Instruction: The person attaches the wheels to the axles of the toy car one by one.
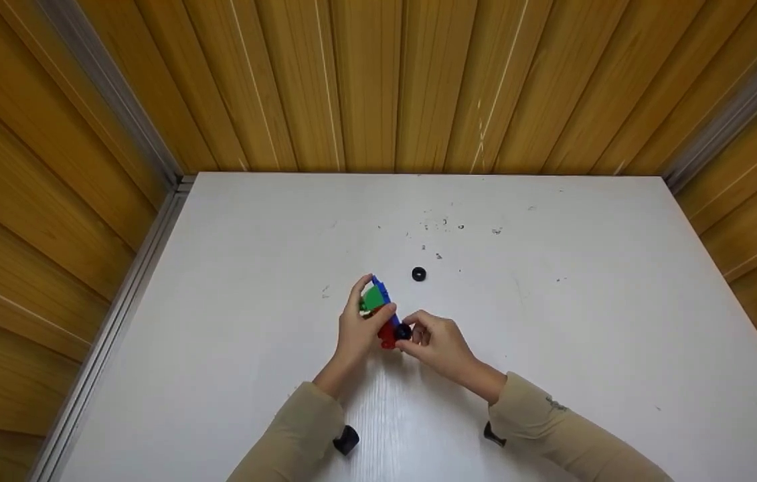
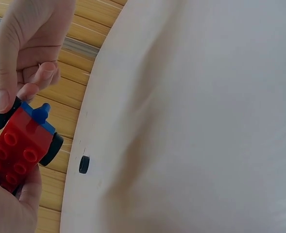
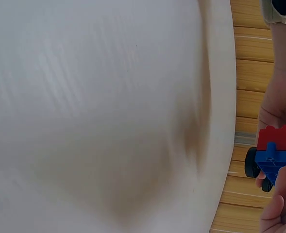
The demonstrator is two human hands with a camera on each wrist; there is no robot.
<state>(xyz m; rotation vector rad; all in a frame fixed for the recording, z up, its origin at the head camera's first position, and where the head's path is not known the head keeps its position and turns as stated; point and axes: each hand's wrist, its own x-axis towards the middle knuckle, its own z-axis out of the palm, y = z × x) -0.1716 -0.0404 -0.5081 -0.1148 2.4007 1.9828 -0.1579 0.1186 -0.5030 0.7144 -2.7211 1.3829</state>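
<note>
My left hand (image 1: 356, 335) grips a small toy car made of building blocks. It has a blue chassis (image 3: 273, 159), a studded red brick (image 2: 22, 145) and a green brick (image 1: 372, 298). Thumb and fingertips of my right hand (image 1: 444, 345) pinch a black wheel (image 1: 403, 332) against the side of the chassis at its red end. Across from it in the left wrist view sits another black wheel (image 2: 52, 149), beside a blue hitch peg (image 2: 41, 113). A further wheel (image 3: 267, 185) shows farther along the chassis in the right wrist view.
One loose black wheel (image 1: 419, 274) lies on the white table (image 1: 251, 268) beyond the hands. Dark specks and scuffs mark the tabletop toward the back. Wood-panelled walls (image 1: 365, 87) stand at the back and both sides.
</note>
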